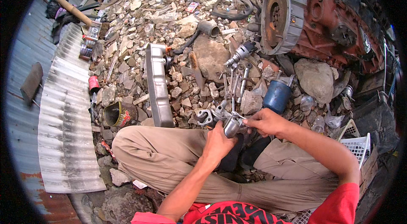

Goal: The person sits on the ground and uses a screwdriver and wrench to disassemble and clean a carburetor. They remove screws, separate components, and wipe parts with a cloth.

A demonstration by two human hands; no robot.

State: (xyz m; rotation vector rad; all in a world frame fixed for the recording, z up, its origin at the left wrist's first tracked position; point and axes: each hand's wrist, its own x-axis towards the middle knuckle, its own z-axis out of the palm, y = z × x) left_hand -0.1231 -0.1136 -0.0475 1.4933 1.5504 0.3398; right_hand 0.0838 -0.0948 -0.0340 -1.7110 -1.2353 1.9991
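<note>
Over my crossed legs, my left hand (218,142) is closed around a silvery metal housing (232,127) with a cylindrical end. My right hand (266,122) comes in from the right with thumb and fingers pinched at the housing's upper right side; what lies in the pinch is too small to make out. A grey cast metal piece with round openings (204,117) sits just left of the housing. Beyond my hands, several wrenches (229,85) lie on the stones, and a gear-ended shaft part (240,53) is farther off. A blue cylindrical canister (277,97) stands near my right hand.
A large engine block (335,25) with a bell housing (277,16) fills the far right. A long metal cover (159,84) stands left of the wrenches, near an open tin (121,114). Corrugated sheets (63,118) line the left. A white plastic basket (356,145) is at right.
</note>
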